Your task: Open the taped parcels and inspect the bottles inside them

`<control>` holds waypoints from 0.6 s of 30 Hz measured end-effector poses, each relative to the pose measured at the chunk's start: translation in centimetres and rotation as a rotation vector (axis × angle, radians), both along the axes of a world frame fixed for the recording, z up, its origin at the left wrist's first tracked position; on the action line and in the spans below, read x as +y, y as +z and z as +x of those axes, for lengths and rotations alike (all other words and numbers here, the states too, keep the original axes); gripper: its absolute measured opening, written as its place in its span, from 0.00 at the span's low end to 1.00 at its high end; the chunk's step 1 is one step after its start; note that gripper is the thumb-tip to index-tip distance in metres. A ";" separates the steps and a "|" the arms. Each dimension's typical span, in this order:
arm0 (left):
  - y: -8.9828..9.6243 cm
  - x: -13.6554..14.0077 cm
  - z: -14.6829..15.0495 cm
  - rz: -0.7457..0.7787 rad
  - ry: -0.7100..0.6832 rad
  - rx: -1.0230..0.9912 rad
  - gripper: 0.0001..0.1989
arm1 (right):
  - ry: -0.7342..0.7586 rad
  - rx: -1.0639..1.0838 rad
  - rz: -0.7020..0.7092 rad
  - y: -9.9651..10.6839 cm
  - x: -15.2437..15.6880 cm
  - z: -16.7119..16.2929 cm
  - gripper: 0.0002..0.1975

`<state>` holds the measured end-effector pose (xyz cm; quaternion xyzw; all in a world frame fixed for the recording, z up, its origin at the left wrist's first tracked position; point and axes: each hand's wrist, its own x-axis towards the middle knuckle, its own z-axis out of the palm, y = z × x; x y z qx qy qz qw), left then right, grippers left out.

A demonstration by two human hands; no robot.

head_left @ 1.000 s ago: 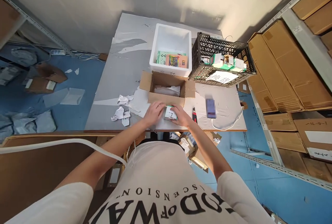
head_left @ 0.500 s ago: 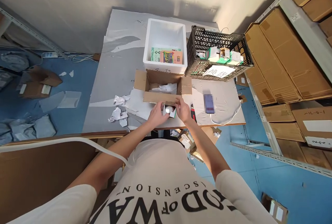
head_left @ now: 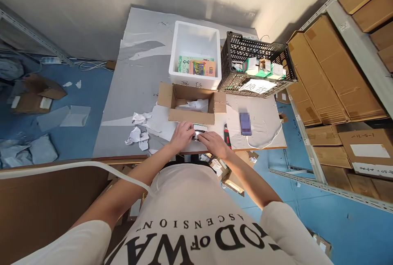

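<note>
Near the table's front edge, my left hand [head_left: 183, 135] and my right hand [head_left: 213, 142] meet around a small shiny, dark-rimmed object [head_left: 198, 133]. Fingers of both hands are closed on its sides and cover much of it, so its kind is hard to make out. A small white box [head_left: 200, 127] shows just behind it, partly hidden. Beyond my hands stands an open cardboard box [head_left: 192, 116] with crumpled white paper [head_left: 199, 105] inside. To the right of my right hand lies a red and black utility knife [head_left: 227, 136].
Crumpled paper [head_left: 137, 134] lies left on the table [head_left: 123, 93]. A white foam box [head_left: 196, 80] and a black crate [head_left: 227, 64] of small boxes stand behind. A phone [head_left: 245, 124] with a white cable lies right. Shelves of cartons [head_left: 362, 146] line the right side.
Both hands have come closer together and moved down off the cardboard box's front flap. The shiny object now sits between the fingers, in front of the small white box.
</note>
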<state>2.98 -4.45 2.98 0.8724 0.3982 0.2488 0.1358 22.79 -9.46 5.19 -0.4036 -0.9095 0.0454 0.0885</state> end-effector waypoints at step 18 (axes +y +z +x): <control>-0.8 1.1 -0.4 -0.286 -0.078 0.115 0.47 | -0.012 -0.380 -0.212 2.3 4.5 -2.1 0.16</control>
